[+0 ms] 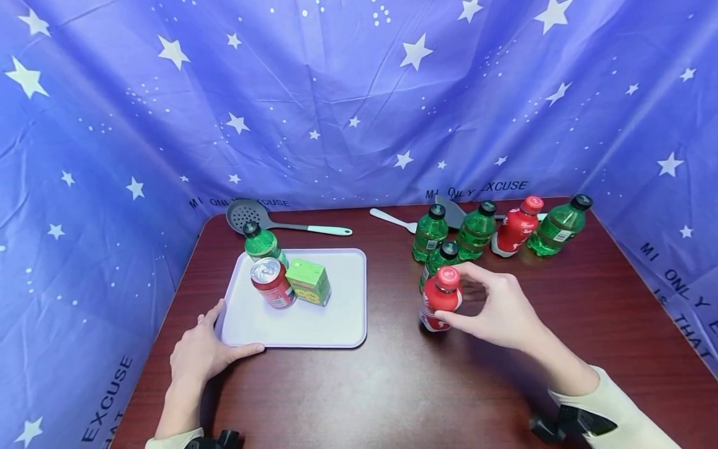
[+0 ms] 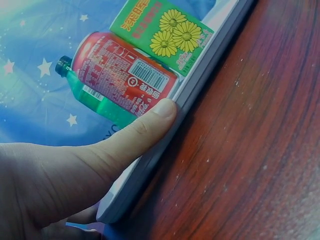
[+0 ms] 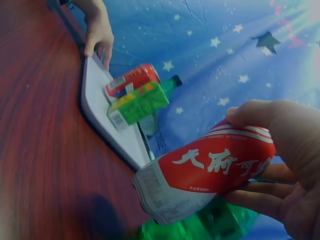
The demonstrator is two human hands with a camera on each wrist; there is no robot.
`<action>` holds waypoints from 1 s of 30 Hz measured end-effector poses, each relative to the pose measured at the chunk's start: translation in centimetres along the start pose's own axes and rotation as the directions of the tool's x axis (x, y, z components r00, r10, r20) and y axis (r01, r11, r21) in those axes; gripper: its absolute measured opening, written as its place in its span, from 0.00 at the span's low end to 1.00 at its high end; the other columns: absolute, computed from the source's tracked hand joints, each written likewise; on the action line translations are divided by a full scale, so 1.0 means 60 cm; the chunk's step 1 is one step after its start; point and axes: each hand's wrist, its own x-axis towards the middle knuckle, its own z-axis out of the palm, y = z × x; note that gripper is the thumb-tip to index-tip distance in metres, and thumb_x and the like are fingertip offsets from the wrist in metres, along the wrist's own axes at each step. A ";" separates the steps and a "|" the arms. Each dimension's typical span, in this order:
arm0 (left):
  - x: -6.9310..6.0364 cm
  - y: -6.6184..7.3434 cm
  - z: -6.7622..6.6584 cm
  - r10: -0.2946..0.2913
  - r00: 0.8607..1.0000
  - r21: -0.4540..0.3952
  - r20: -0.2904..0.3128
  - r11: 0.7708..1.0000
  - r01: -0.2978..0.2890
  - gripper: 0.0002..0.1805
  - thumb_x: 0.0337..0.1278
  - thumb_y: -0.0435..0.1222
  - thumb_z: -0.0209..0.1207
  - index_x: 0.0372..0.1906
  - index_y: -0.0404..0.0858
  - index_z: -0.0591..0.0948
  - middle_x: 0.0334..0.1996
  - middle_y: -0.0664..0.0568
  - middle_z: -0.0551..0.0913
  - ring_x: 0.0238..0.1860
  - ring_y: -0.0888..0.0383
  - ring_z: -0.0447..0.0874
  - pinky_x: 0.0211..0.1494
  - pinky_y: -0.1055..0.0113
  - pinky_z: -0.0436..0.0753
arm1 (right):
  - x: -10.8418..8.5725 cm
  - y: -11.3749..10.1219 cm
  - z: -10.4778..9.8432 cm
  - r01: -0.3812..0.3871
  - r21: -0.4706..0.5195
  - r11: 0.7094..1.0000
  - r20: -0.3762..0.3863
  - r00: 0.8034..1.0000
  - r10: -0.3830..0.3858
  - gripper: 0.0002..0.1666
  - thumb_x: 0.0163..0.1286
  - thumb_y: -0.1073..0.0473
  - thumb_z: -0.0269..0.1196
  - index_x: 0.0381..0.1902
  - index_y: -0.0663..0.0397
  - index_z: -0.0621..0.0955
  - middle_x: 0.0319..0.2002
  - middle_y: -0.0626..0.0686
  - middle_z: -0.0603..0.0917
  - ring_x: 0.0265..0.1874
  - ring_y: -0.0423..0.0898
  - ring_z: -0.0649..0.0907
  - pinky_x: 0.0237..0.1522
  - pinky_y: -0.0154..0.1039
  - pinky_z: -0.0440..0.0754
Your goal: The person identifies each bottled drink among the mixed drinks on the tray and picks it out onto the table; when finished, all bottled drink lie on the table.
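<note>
My right hand (image 1: 496, 308) grips a red cola bottle (image 1: 439, 305) upright between thumb and fingers. In the right wrist view the bottle's red label with white lettering (image 3: 220, 162) shows clearly; whether its base touches the table is unclear. At the near left corner of a pale lilac tray (image 1: 342, 324), my left hand (image 1: 199, 352) holds the rim, thumb along the front edge and fingers at the left side. On the tray stand a red soda can (image 1: 273, 287), a green drink carton (image 1: 310, 285) and a green bottle (image 1: 260, 242) behind them.
Just behind the held bottle stands a green bottle (image 1: 430, 267). Farther back are several more green bottles (image 1: 561, 227) and another red bottle (image 1: 515, 231). A slotted skimmer (image 1: 247, 214) lies behind the tray; a grey spatula (image 1: 449, 211) and a white-handled utensil (image 1: 392, 218) lie at the back right.
</note>
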 end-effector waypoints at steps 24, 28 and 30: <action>0.003 0.000 0.002 0.014 1.000 0.002 -0.017 1.000 -0.014 0.84 0.20 0.83 0.72 0.84 0.37 0.58 0.74 0.15 0.62 0.65 0.18 0.74 0.54 0.29 0.81 | -0.017 0.075 -0.076 -0.148 -0.097 0.984 -0.145 0.980 0.134 0.38 0.44 0.67 0.86 0.55 0.55 0.85 0.42 0.56 0.94 0.39 0.10 0.81 0.40 0.14 0.80; 0.003 -0.001 0.002 0.010 1.000 -0.001 -0.015 1.000 -0.010 0.84 0.20 0.83 0.72 0.84 0.38 0.58 0.74 0.16 0.62 0.65 0.18 0.74 0.54 0.29 0.81 | -0.009 0.091 -0.079 -0.165 -0.116 0.979 -0.160 0.976 0.146 0.38 0.46 0.66 0.86 0.57 0.56 0.84 0.43 0.57 0.93 0.39 0.08 0.80 0.41 0.13 0.78; 0.003 -0.001 0.001 0.009 1.000 -0.001 -0.017 1.000 -0.009 0.84 0.20 0.83 0.71 0.84 0.38 0.58 0.74 0.16 0.62 0.65 0.18 0.75 0.53 0.29 0.81 | -0.006 0.098 -0.080 -0.181 -0.120 0.976 -0.167 0.973 0.160 0.38 0.46 0.65 0.86 0.57 0.56 0.84 0.44 0.57 0.93 0.39 0.08 0.79 0.41 0.12 0.77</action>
